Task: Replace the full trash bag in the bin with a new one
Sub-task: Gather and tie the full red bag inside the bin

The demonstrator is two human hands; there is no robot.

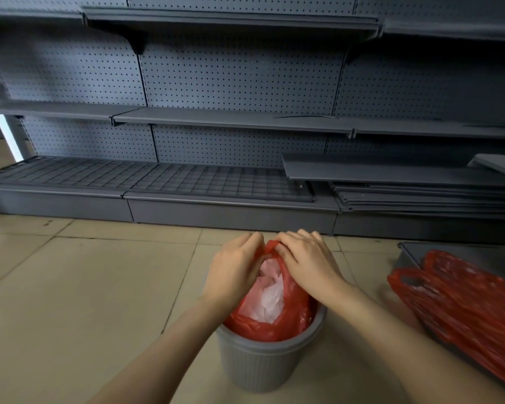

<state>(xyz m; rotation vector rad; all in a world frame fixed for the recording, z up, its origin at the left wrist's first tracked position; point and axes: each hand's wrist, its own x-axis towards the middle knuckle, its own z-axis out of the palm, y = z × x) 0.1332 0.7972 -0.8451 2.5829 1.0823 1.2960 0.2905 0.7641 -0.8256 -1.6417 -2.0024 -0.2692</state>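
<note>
Red bag point(286, 313) handles, pinched between both hands' fingers point(289, 252)

No readable text, label, brand, number or sign is showing anywhere in this view.

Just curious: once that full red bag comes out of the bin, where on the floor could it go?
The tiled floor left of the bin, up to the shelving base, is bare. Right of the bin is crowded: spare red bags lie there. Both hands grip the full bag.
</note>
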